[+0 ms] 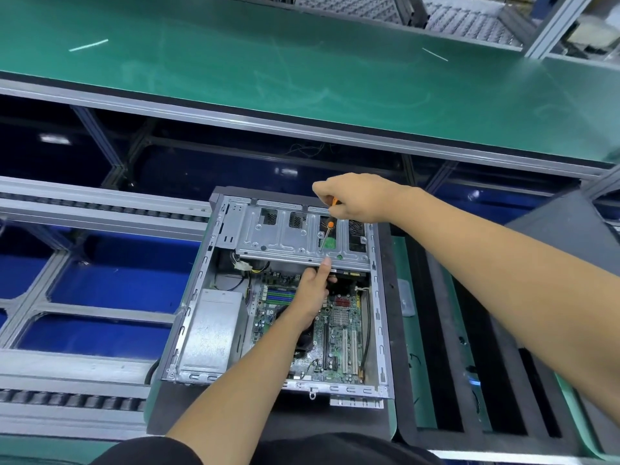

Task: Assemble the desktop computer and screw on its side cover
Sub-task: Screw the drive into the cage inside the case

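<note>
My right hand (355, 198) grips the screwdriver (327, 231) on the drive cage (285, 239); my left hand (313, 290) steadies its edge. If the tip slips, it may gouge the motherboard (339, 333).

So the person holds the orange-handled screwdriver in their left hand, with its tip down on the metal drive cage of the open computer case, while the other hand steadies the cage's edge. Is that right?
Not quite: the head view shows the orange-handled screwdriver in the right hand, not the left. Its tip does point down onto the metal drive cage of the open computer case, and it is the left hand that touches the cage's front edge.
</note>
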{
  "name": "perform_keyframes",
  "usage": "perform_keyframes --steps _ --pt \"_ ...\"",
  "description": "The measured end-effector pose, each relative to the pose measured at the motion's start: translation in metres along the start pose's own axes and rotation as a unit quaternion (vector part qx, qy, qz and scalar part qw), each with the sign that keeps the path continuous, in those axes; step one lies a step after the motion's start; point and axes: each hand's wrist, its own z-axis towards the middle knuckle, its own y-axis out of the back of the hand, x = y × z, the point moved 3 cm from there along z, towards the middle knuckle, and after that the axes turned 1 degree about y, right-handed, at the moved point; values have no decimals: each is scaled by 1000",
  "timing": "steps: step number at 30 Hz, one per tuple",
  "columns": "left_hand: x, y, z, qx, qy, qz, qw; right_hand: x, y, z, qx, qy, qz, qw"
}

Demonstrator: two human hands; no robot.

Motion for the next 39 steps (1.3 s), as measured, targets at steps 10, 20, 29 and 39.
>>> perform_keyframes --steps 10,20,29,39 --pt "0 0 0 -2 -3 -2 1000 1 -4 1 29 -27 66 997" --pt "0 0 0 -1 2 3 1000 8 -3 7 -19 19 -81 996" --pt "-2 1 -2 -2 3 -10 1000 20 2 6 -9 45 -78 996" --pt "-3 0 -4 2 5 -10 1000 19 -1 6 25 34 -14 999"
